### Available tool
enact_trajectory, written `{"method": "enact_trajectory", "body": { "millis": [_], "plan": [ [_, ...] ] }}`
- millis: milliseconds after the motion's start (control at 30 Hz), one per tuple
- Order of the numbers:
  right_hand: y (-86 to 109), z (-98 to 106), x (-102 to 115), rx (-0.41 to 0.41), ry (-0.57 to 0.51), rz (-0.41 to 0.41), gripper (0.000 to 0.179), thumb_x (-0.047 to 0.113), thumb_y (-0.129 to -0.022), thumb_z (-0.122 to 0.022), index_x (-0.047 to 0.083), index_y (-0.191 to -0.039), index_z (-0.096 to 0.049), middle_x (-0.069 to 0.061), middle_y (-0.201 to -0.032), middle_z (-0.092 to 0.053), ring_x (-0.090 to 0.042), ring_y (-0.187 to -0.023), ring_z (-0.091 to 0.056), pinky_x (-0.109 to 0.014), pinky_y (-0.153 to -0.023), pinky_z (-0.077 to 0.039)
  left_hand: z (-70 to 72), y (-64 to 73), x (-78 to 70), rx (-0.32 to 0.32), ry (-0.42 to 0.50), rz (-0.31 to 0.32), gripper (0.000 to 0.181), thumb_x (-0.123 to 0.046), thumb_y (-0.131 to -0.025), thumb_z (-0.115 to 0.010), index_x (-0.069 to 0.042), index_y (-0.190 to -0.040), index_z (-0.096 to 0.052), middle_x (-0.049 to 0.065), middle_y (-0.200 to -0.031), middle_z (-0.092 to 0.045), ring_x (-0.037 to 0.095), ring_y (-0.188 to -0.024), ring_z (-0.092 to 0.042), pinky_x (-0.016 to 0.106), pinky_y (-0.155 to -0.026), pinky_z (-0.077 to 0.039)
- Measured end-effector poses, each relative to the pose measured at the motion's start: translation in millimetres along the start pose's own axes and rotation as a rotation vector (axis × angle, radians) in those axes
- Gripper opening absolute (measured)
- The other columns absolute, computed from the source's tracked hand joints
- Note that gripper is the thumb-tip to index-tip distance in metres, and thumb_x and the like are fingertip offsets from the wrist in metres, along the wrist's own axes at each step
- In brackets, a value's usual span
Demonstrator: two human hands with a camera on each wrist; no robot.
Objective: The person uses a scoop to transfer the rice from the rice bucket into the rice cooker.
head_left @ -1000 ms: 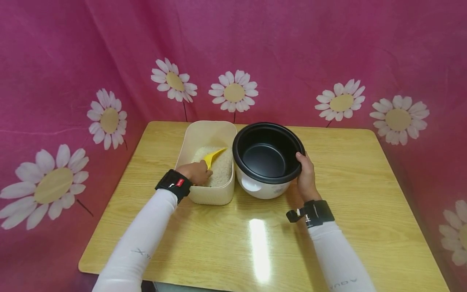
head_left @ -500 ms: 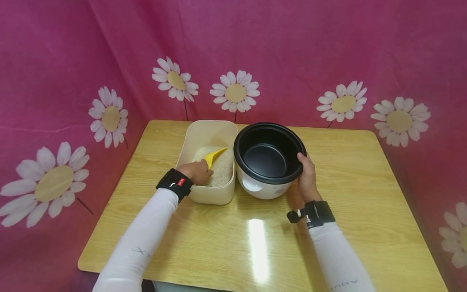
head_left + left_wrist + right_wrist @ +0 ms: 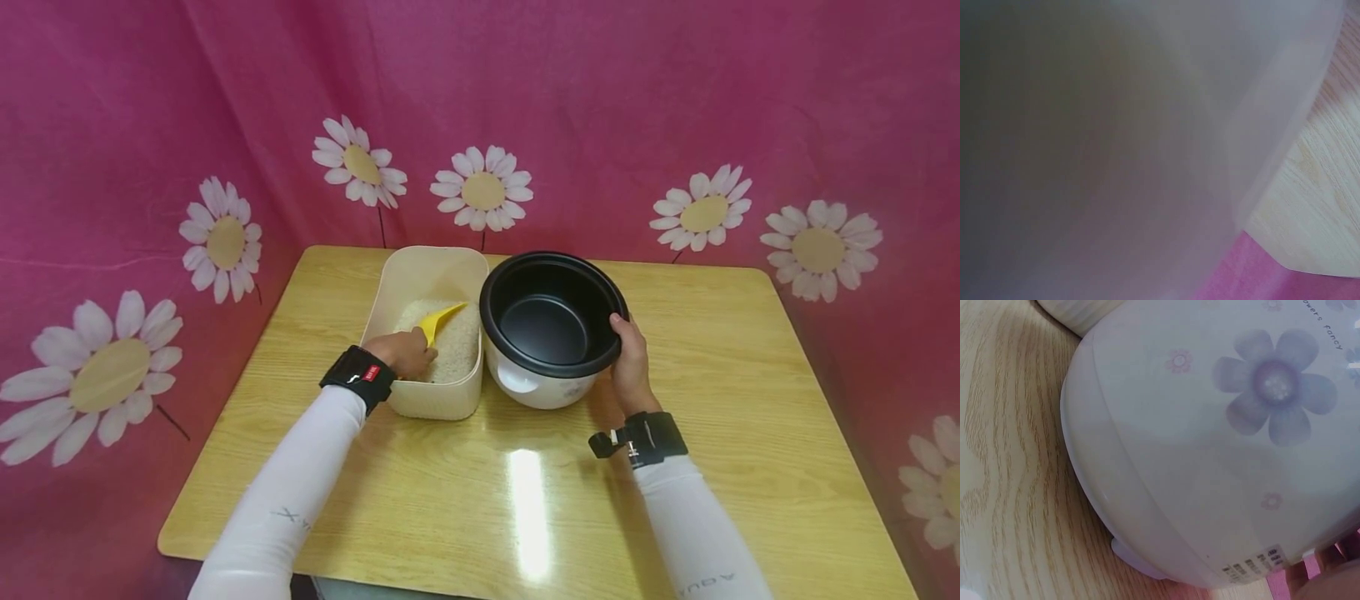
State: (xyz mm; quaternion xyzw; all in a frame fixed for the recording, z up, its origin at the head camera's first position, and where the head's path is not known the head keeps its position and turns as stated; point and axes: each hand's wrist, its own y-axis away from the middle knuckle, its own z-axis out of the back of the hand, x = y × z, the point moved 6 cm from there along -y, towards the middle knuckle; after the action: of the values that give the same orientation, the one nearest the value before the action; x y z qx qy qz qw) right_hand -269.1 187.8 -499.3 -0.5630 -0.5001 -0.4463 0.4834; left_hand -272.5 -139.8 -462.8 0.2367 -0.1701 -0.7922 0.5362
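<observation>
My left hand reaches over the near left rim of a cream bin and grips a yellow scoop. White rice lies around the scoop, whose handle is mostly hidden by the fingers. Right beside the bin stands a white rice cooker, lidless, with a bare black inner pot. My right hand holds the cooker's right side, thumb over the dark rim. Printed flowers cover the cooker body in the right wrist view, fingers at its lower right. A blurred pale surface fills most of the left wrist view.
The light wooden table carries the bin and cooker side by side toward its back. A pink cloth with large daisies hangs behind and along both sides of the table.
</observation>
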Motion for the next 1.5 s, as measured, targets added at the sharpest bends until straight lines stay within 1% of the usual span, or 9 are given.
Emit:
{"method": "enact_trajectory", "body": {
  "millis": [167, 367, 700, 900, 967, 1033, 1167, 1300, 1500],
  "plan": [
    [0.4, -0.2, 0.7, 0.000, 0.022, -0.005, 0.056, 0.049, -0.106, -0.032, 0.022, -0.153, -0.048, -0.005, -0.153, -0.049, -0.018, -0.134, -0.042, -0.037, -0.120, -0.030, 0.4, 1.7, 5.6, -0.018, 0.113, 0.078, 0.043, -0.030, -0.108, -0.038, 0.009, -0.120, -0.052, 0.008, -0.092, -0.053, 0.023, -0.081, -0.056, 0.038, -0.079, -0.048],
    [1.3, -0.6, 1.1, -0.001, 0.037, -0.011, 0.056, 0.050, -0.106, -0.031, 0.024, -0.153, -0.047, -0.003, -0.154, -0.048, -0.017, -0.135, -0.041, -0.038, -0.121, -0.029, 0.4, 1.6, 5.1, -0.018, 0.107, 0.074, 0.043, -0.030, -0.109, -0.037, 0.010, -0.120, -0.052, 0.007, -0.091, -0.051, 0.023, -0.080, -0.055, 0.037, -0.076, -0.047],
    [0.7, -2.2, 1.6, -0.010, -0.001, -0.002, 0.056, 0.047, -0.107, -0.031, 0.020, -0.153, -0.047, -0.005, -0.153, -0.048, -0.018, -0.134, -0.042, -0.032, -0.118, -0.032, 0.6, 1.9, 2.8, -0.009, 0.061, 0.030, 0.041, -0.026, -0.109, -0.037, 0.011, -0.119, -0.054, 0.015, -0.104, -0.055, 0.025, -0.085, -0.057, 0.041, -0.087, -0.051],
    [1.3, -3.7, 0.6, -0.015, -0.007, -0.005, 0.055, 0.047, -0.107, -0.031, 0.021, -0.153, -0.047, -0.004, -0.152, -0.049, -0.017, -0.133, -0.043, -0.031, -0.116, -0.033, 1.1, 2.4, 7.2, 0.004, 0.114, 0.059, 0.047, -0.031, -0.110, -0.037, 0.010, -0.128, -0.052, 0.013, -0.105, -0.058, 0.025, -0.091, -0.060, 0.040, -0.090, -0.050],
    [1.6, -3.6, 0.2, -0.023, -0.017, -0.007, 0.055, 0.047, -0.106, -0.032, 0.020, -0.152, -0.047, -0.004, -0.152, -0.049, -0.017, -0.133, -0.043, -0.031, -0.116, -0.033, 1.6, 1.4, 7.8, 0.006, 0.132, 0.054, 0.044, -0.032, -0.109, -0.037, 0.006, -0.120, -0.057, 0.009, -0.096, -0.058, 0.022, -0.086, -0.059, 0.036, -0.083, -0.049],
    [2.3, -2.8, -0.1, -0.034, -0.020, -0.010, 0.055, 0.048, -0.106, -0.033, 0.020, -0.152, -0.048, -0.003, -0.151, -0.050, -0.017, -0.132, -0.043, -0.032, -0.116, -0.033, 2.2, -0.1, 7.6, 0.011, 0.154, 0.040, 0.042, -0.032, -0.110, -0.038, 0.002, -0.105, -0.062, 0.005, -0.085, -0.056, 0.019, -0.076, -0.057, 0.032, -0.075, -0.046],
    [3.3, -1.4, -0.8, -0.034, -0.017, -0.017, 0.056, 0.049, -0.106, -0.033, 0.020, -0.152, -0.049, -0.003, -0.152, -0.050, -0.016, -0.133, -0.043, -0.033, -0.117, -0.031, 2.9, -1.0, 7.4, 0.031, 0.193, 0.019, 0.049, -0.034, -0.111, -0.036, -0.008, -0.076, -0.059, 0.000, -0.073, -0.051, 0.016, -0.066, -0.051, 0.027, -0.069, -0.042],
    [3.9, -1.0, -1.3, -0.026, -0.006, -0.016, 0.057, 0.049, -0.106, -0.033, 0.020, -0.152, -0.049, -0.003, -0.152, -0.049, -0.016, -0.133, -0.042, -0.034, -0.118, -0.030, 3.6, 0.0, 8.6, 0.044, 0.227, 0.012, 0.056, -0.036, -0.112, -0.034, -0.010, -0.067, -0.057, -0.001, -0.068, -0.050, 0.016, -0.065, -0.050, 0.027, -0.074, -0.043],
    [2.6, -2.8, 0.5, -0.016, -0.002, -0.009, 0.056, 0.049, -0.106, -0.032, 0.023, -0.153, -0.047, -0.003, -0.154, -0.048, -0.016, -0.135, -0.042, -0.035, -0.120, -0.029, 5.2, 0.4, 10.1, 0.038, 0.326, 0.000, 0.066, -0.038, -0.112, -0.032, -0.005, -0.062, -0.061, -0.003, -0.051, -0.051, 0.015, -0.058, -0.052, 0.029, -0.083, -0.046]
  ]
}}
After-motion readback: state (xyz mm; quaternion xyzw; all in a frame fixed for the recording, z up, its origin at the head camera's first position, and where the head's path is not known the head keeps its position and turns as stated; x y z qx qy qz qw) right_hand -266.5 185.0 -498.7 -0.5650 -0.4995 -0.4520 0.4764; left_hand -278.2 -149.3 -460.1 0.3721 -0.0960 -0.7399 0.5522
